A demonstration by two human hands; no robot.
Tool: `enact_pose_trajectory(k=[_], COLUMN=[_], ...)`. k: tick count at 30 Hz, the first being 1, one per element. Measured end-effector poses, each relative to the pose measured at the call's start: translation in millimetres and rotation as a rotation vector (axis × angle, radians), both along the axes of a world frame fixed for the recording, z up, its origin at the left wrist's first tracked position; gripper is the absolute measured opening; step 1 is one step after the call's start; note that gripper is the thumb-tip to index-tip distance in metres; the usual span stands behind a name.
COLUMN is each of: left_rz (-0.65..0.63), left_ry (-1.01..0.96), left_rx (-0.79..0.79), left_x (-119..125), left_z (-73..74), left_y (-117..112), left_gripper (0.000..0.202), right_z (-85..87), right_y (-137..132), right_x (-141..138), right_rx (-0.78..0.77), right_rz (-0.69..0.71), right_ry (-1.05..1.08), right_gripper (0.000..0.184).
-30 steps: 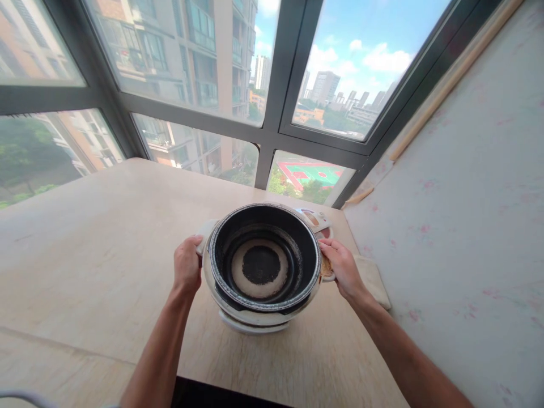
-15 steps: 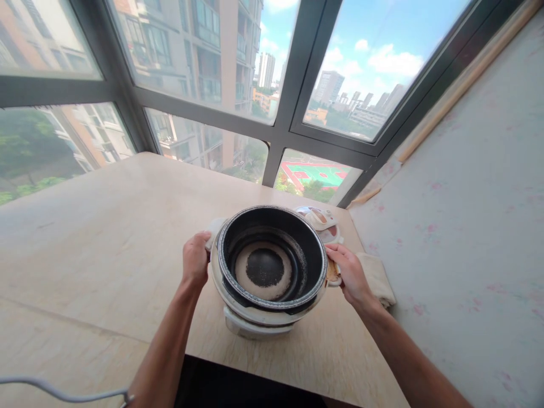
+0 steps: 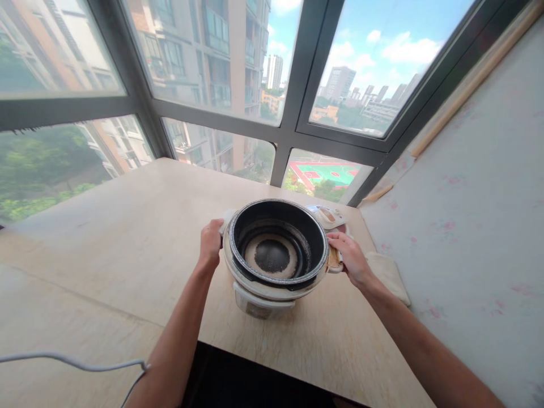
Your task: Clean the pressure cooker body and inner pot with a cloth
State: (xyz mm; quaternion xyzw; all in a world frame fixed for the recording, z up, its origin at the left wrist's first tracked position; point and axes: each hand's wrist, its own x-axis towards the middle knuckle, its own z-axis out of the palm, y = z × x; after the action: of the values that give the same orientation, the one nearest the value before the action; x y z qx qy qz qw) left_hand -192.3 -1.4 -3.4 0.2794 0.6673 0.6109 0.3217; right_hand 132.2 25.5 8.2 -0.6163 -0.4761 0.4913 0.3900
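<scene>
A white electric pressure cooker [image 3: 263,303] stands in front of me with no lid on it. Its black inner pot [image 3: 278,218] sits inside, bare metal-grey at the rim and worn pale in a ring around the bottom. On the left side my left hand [image 3: 211,241] is closed around the cooker's handle, most of which it covers. My right hand [image 3: 351,258] grips the opposite handle [image 3: 335,260], which has a brownish patch. Behind the right handle lies the cooker's lid [image 3: 329,216], partly hidden by the pot.
The cooker is on a pale wood-look counter [image 3: 127,238]. A folded beige cloth [image 3: 389,275] lies against the flowered wall [image 3: 471,249] at right. A grey cable [image 3: 72,362] crosses the lower left near my forearm. Grey-framed windows [image 3: 289,133] border the back.
The view has shifted a little, so the cooker and both hands appear slightly higher and further right. Both hands keep their hold on the handles.
</scene>
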Motion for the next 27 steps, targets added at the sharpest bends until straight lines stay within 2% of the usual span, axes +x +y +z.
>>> enact_pose_trajectory(k=[3, 5, 8, 10, 14, 16, 19, 25, 27], left_rz=[-0.072, -0.055, 0.054, 0.007, -0.323, -0.343, -0.307, -0.371, -0.381], left_ry=[0.106, 0.294, 0.572, 0.524, 0.01, -0.147, -0.215, -0.263, -0.304], left_rx=[-0.022, -0.014, 0.068, 0.115, 0.018, -0.029, -0.051, -0.101, -0.125], left_x=[-10, -14, -11, -6, 0, -1, -6, -11, -12], left_z=[-0.8, 4.5, 21.2, 36.2, 66.1, 76.8, 86.0, 92.1, 92.4], left_y=[-4, -14, -36, -49, -61, -61, -62, -66, -67], left_gripper=[0.029, 0.029, 0.038, 0.042, 0.041, 0.038, 0.031, 0.017, 0.015], right_z=[6.0, 14.3, 31.7, 43.9, 61.1, 65.2, 68.3, 75.9, 79.3], right_y=[9, 13, 12, 11, 9, 10, 14, 20, 20], right_x=[8, 15, 21, 20, 11, 8, 8, 14, 14], right_rx=[0.122, 0.255, 0.441, 0.479, 0.258, 0.16, 0.05, -0.164, -0.214], right_rz=[0.136, 0.148, 0.068, 0.103, 0.34, 0.377, 0.334, 0.377, 0.348], right_ry=[-0.188, -0.31, -0.35, -0.284, -0.101, -0.045, 0.068, 0.242, 0.268], right_gripper=[0.04, 0.039, 0.042, 0.044, 0.05, 0.048, 0.037, 0.008, 0.006])
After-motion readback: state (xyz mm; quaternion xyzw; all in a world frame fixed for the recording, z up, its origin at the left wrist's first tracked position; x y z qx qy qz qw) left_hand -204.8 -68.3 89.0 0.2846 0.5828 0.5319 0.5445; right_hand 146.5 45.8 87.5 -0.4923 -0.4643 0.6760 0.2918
